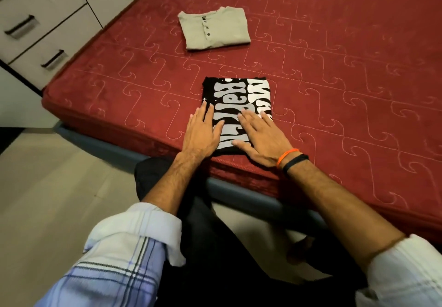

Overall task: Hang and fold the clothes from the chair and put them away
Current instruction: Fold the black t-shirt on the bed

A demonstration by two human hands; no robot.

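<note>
A black T-shirt point(235, 92) with large white lettering lies folded into a rectangle near the front edge of the red mattress point(334, 79). My left hand point(203, 134) rests flat on its near left edge, fingers spread. Flat on the shirt's near right part lies my right hand point(259, 137), with an orange and a black band at the wrist. Neither hand grips the cloth. Farther back on the mattress sits a folded beige button-neck shirt point(214, 28), apart from both hands.
White drawers with dark handles point(35, 34) stand along the left of the bed. A pale tiled floor point(47, 199) lies at the lower left. My dark trousers point(215, 247) and bare foot are below the mattress edge.
</note>
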